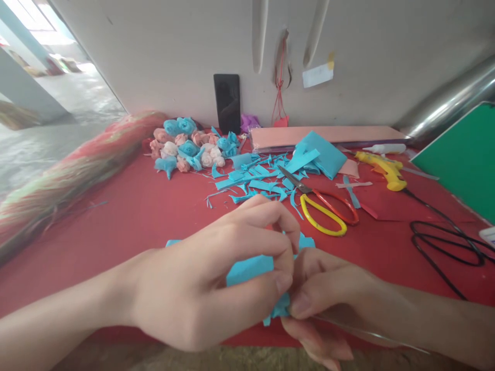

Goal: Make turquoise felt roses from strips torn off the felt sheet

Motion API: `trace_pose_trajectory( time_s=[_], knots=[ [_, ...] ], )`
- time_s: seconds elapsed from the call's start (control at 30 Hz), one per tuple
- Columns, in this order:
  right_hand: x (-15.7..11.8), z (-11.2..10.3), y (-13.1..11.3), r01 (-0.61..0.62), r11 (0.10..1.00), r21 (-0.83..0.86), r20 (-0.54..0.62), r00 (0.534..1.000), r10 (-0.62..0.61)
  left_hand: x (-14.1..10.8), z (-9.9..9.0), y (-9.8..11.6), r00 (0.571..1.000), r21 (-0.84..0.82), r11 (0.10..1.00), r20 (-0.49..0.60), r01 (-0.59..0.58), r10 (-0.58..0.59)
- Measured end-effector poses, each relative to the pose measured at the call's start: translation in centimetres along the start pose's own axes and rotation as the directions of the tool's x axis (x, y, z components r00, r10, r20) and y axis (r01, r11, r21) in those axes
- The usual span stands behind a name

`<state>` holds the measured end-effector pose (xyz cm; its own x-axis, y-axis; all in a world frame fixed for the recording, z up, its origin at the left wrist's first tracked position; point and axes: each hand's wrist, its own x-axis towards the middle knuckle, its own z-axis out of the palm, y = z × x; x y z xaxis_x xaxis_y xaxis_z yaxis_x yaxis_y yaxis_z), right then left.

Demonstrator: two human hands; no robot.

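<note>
My left hand (216,273) reaches across the middle of the red table, its fingers bent and pinched on blue paper (250,269). Close against its fingertips, my right hand (332,293) has thumb and index finger closed on the lower end of the same blue paper, and its other fingers curl below. A thin clear strand (371,334) runs from the right hand along the wrist. More blue paper shows behind both hands, partly hidden by them. Scissors (328,214) with one yellow and one red handle lie just beyond the hands.
Blue scraps (255,178) and a folded blue sheet (323,154) lie behind the scissors. Paper roses (189,144) are heaped at back left, near an upright phone (227,103). A yellow glue gun (382,167) with a black cord, a green board (464,159) and a straw bundle (77,170) flank them.
</note>
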<state>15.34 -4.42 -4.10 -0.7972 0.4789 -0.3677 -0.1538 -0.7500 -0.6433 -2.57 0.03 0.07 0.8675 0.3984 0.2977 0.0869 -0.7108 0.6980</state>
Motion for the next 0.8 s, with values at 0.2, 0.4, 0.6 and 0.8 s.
trace_pose_trajectory(
  time_s=[0.2,0.4,0.6,0.8],
  knots=[
    [0.26,-0.46,0.41,0.046,0.998,0.037,0.025,0.999,-0.047,-0.09,0.00,-0.29,1.000,0.020,1.000,-0.011,-0.003,0.004],
    [0.49,-0.79,0.43,0.045,0.997,0.070,0.041,0.998,-0.048,0.21,-0.24,-0.24,0.999,0.037,0.999,0.028,0.040,-0.041],
    [0.40,-0.56,0.48,0.041,0.993,0.109,0.028,0.999,-0.044,0.33,-0.24,-0.24,0.998,0.043,0.998,0.026,0.056,-0.057],
    [0.35,-0.64,0.25,0.018,0.994,0.109,0.032,0.999,-0.022,0.17,-0.38,-0.03,0.997,0.051,0.996,0.026,0.069,-0.071]
  ],
)
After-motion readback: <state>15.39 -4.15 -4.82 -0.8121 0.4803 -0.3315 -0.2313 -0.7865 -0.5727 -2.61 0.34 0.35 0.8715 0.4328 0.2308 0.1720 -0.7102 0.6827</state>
